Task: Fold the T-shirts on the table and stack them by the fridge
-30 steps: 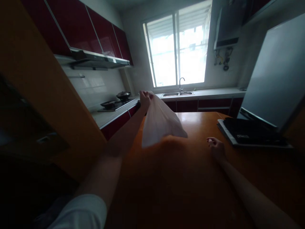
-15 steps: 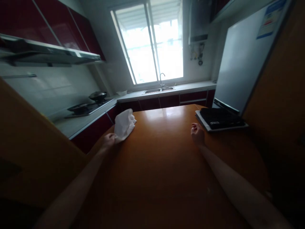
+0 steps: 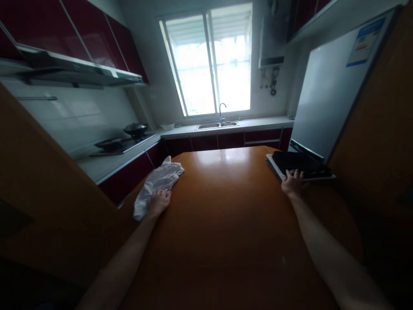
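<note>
A thin white plastic bag (image 3: 155, 183) lies crumpled on the left side of the wooden table (image 3: 222, 215). My left hand (image 3: 159, 201) rests on its near right edge, palm down, with the fingers laid out rather than wrapped round it. On the right, a black folded item (image 3: 292, 161) with small white lettering lies on top of something flat and white-edged (image 3: 274, 165); I cannot make out what kind of thing either is. My right hand (image 3: 293, 183) touches the near edge of this stack, fingers spread over it.
Beyond the table run a counter with a sink (image 3: 219, 125) and a tap under the window. Pans (image 3: 135, 129) stand on the stove (image 3: 124, 146) at the left, below a range hood (image 3: 80, 71). A fridge (image 3: 335, 86) rises behind the black item.
The white bag, lifted in my left hand earlier, now lies on the table's left side with that hand flattened on it. My right hand has moved forward and right, onto the black item.
</note>
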`<state>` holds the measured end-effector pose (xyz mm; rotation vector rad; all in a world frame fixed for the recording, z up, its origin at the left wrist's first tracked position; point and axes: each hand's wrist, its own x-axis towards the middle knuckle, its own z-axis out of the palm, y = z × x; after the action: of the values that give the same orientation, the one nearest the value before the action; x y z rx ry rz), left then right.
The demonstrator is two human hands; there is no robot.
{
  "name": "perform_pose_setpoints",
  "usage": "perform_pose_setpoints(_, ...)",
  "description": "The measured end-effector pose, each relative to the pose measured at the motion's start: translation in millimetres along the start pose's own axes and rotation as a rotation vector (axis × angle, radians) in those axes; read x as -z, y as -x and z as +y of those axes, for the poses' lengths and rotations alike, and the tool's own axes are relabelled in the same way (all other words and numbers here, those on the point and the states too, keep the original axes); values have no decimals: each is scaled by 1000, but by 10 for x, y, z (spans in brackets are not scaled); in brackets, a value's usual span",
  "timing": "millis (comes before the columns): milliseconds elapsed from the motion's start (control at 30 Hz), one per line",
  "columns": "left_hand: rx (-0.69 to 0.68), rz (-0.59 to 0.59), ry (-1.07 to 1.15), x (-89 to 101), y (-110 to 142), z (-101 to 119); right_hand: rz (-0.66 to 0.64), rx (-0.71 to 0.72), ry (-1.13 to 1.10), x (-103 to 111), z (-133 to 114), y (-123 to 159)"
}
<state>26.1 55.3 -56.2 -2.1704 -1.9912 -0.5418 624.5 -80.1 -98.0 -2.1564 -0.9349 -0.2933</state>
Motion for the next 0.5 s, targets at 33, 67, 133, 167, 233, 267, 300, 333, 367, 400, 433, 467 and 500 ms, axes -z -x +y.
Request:
perform_pose_setpoints(33,20,43,-14,6,0,-48,13,3,9,0,21,-14)
perform_pose_setpoints(67,40,81,-30,15,9,-103,41,3,13,13,30,-31)
perform_pose_setpoints(133,49,148,-35,31,36,-193,102,1,-5,76,6,-72)
perform_pose_setpoints(167,33,177,-17,34,48,-215,121,10,-32,126,-33,-88)
perform_pose_setpoints(233,-19,241,31,31,58,-199,140,65,-112,248,-189,-66)
perform_pose_setpoints(267,-48,269,55,27,57,-161,132,116,-167,313,-312,-9)
perform_pose_setpoints(300,-73,290,77,23,54,-108,114,173,-224,375,-466,88)
perform_pose_setpoints(333,-92,300,96,23,52,-43,50,259,-291,430,-645,223)
perform_pose_setpoints(367,-107,303,116,28,53,30,-57,334,-377,479,-838,390)
perform_pose_setpoints(400,-118,302,140,41,60,105,-214,416,-487,520,-1034,575)
perform_pose_setpoints(433,-128,293,165,63,74,180,-453,498,-606,556,-1217,760)
perform_pose_setpoints(467,-137,280,190,92,96,254,-729,576,-720,588,-1374,923)
perform_pose_setpoints(500,-150,262,215,129,126,327,-925,618,-827,614,-1495,1049)
